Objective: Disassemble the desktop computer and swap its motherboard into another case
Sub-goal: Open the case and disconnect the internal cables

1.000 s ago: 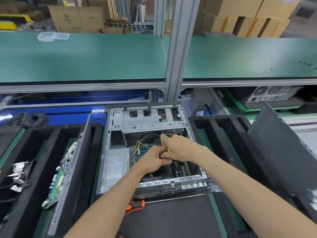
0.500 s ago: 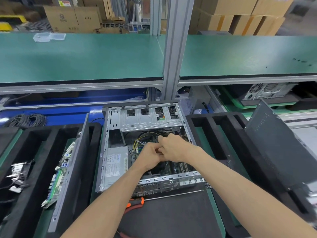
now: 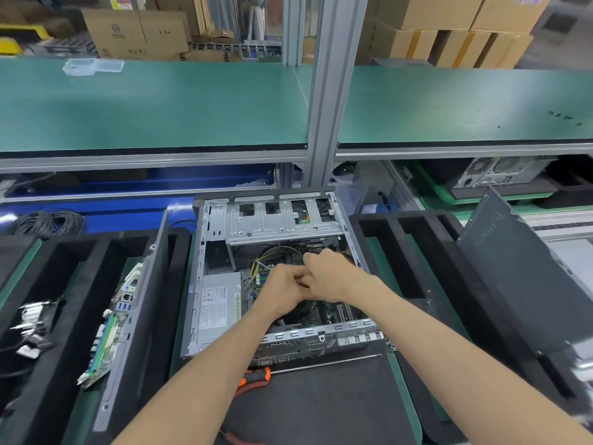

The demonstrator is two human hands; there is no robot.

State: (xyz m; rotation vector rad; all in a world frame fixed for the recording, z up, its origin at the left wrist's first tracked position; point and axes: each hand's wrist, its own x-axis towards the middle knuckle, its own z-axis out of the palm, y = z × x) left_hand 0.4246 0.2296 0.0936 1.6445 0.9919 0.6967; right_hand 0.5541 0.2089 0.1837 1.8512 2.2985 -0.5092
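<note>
An open desktop case (image 3: 205,284) lies flat in front of me, with a silver drive cage (image 3: 272,226) at its far end and a grey power supply (image 3: 218,303) on its left. Part of the motherboard (image 3: 333,311) and yellow wires (image 3: 266,255) show inside. My left hand (image 3: 282,290) and my right hand (image 3: 333,277) meet over the board, fingers curled and touching each other. Whatever sits between them is hidden. A second board (image 3: 109,335) stands on edge in the left foam tray (image 3: 64,284).
An orange-handled long screwdriver (image 3: 256,377) lies on the black mat just before the case. A grey side panel (image 3: 519,277) leans in the right foam tray (image 3: 401,252). Loose metal parts (image 3: 32,319) lie far left. A green shelf (image 3: 160,107) and its post (image 3: 327,91) stand behind.
A yellow bit seen between my hands a second ago is now covered. Both hands stay together over the board, and the right index finger has curled in.
</note>
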